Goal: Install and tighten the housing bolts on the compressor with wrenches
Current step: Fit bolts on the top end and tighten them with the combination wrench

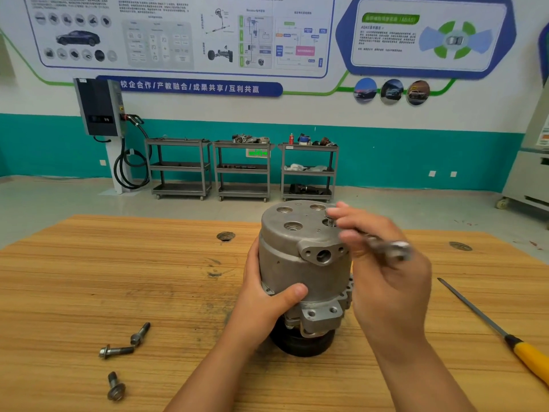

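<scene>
The grey metal compressor (300,257) stands upright on its black pulley in the middle of the wooden table (89,278). My left hand (264,295) grips its housing from the left, thumb across the front. My right hand (386,263) holds a blurred metal wrench (389,248) whose far end sits at a bolt (330,217) standing in the right-hand hole of the top face. The other holes on the top face show no bolt. Three loose bolts (118,350) lie on the table at the near left.
A long file with a yellow handle (505,337) lies at the table's right edge. Two round holes (225,235) are set in the tabletop. Behind the table stand three grey shelf carts (243,171) and a wall charger (99,108).
</scene>
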Action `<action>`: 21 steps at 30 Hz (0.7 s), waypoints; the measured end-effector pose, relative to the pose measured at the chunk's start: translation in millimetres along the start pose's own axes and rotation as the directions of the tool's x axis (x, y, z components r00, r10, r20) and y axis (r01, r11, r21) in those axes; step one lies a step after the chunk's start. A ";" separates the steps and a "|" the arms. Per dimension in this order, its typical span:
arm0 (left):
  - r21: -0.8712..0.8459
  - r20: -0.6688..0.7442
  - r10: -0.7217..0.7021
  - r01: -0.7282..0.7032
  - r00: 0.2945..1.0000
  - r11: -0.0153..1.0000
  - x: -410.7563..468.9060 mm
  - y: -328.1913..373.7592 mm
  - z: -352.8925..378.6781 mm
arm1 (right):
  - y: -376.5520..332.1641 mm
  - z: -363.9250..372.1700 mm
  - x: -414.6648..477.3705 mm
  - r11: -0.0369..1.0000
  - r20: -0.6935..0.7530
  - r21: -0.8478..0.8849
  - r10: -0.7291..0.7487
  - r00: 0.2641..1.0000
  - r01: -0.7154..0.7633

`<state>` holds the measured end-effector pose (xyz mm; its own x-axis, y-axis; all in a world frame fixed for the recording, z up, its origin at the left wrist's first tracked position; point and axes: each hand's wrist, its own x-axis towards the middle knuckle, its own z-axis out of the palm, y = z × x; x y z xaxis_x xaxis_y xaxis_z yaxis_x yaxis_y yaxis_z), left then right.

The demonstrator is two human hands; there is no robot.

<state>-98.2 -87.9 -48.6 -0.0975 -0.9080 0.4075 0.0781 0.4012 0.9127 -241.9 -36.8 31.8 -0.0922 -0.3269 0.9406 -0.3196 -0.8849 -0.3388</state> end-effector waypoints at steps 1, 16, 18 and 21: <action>0.000 -0.002 -0.001 0.001 1.000 1.000 0.6 -0.3 -0.1 | -0.6 1.9 -0.3 0.998 0.028 -0.062 -0.026 0.999 0.028; 0.069 0.007 0.005 -0.005 1.000 0.998 -1.7 3.6 3.1 | 3.4 23.5 7.0 0.800 0.136 -0.500 -0.306 0.942 0.331; 0.076 0.018 0.010 -0.011 1.000 0.997 -1.9 3.7 2.9 | 2.1 18.3 12.8 0.823 0.106 -0.444 -0.345 0.932 0.355; 0.062 0.029 0.011 -0.013 1.000 0.998 -1.6 4.6 2.6 | -2.7 9.1 24.2 0.898 -0.062 -0.355 -0.301 0.952 0.261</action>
<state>-100.3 -84.3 -45.0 -0.1258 -0.8995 0.4185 0.0174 0.4197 0.9075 -234.6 -45.3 55.3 -0.0496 -0.0242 0.9985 -0.6456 -0.7620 -0.0506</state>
